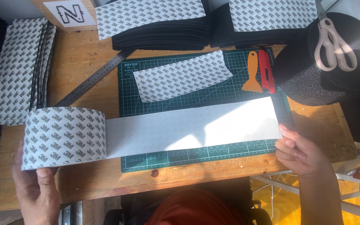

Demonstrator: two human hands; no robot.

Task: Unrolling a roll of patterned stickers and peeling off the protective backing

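On the wooden tabletop point(92, 183), a wide adhesive roll point(63, 137) is gripped by the left hand point(36, 187); its unrolled strip point(196, 125), across the green cutting mat point(196, 89), is pinched by right-hand fingers point(288, 143). Best kept taut and flat.

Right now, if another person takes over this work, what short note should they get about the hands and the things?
Left hand holds the patterned tape roll at the table's left edge. Right hand holds the far end of the unrolled white strip, which lies flat across the green cutting mat.
Done: strip pulled out across the mat; one cut patterned piece lies above it.
Left: strip is still joined to the roll, not yet cut.
Orange scraper and red knife lie at the mat's top right, steel ruler at its left.
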